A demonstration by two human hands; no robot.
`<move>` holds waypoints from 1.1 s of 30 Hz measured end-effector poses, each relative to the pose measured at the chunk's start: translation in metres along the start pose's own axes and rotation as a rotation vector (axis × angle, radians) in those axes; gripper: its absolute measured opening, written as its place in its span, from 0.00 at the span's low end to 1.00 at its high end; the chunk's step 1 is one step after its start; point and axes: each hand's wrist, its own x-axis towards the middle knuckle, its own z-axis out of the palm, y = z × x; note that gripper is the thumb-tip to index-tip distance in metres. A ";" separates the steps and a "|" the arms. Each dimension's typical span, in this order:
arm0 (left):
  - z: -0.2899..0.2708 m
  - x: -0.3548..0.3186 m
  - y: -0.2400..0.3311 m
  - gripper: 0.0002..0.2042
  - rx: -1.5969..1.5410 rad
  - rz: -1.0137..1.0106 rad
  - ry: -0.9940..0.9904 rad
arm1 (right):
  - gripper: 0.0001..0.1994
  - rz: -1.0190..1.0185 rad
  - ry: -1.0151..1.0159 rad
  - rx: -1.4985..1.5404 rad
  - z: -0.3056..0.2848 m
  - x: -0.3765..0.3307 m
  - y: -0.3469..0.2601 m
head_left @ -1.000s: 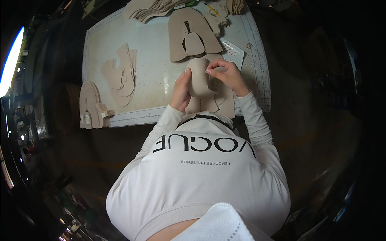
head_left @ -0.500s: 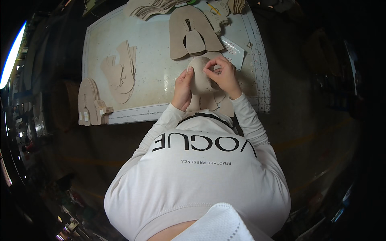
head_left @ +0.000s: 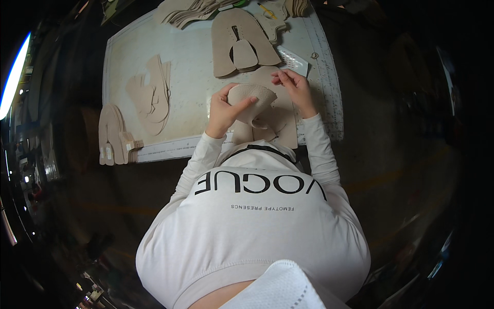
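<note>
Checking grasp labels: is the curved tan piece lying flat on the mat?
No, the left hand holds the curved tan piece lifted and bent above the mat, with the right hand pinching its far edge.
</note>
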 end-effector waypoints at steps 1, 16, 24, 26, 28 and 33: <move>-0.003 -0.005 0.010 0.13 0.037 0.013 -0.029 | 0.11 -0.076 0.090 -0.008 -0.004 0.007 0.009; -0.044 0.077 0.023 0.15 0.251 0.310 0.238 | 0.06 -0.514 0.484 -0.661 -0.027 -0.018 -0.090; -0.042 0.065 0.046 0.11 0.046 0.313 0.147 | 0.08 -0.714 0.327 -0.685 -0.030 -0.039 -0.160; -0.029 0.056 0.055 0.15 0.064 0.278 0.007 | 0.08 -0.610 0.308 -0.468 -0.027 -0.038 -0.161; -0.016 0.047 0.061 0.19 0.025 0.251 -0.167 | 0.09 -0.495 0.276 -0.296 -0.021 -0.037 -0.158; 0.004 0.035 0.065 0.21 -0.065 -0.016 -0.319 | 0.11 -0.335 0.160 -0.038 0.003 -0.022 -0.134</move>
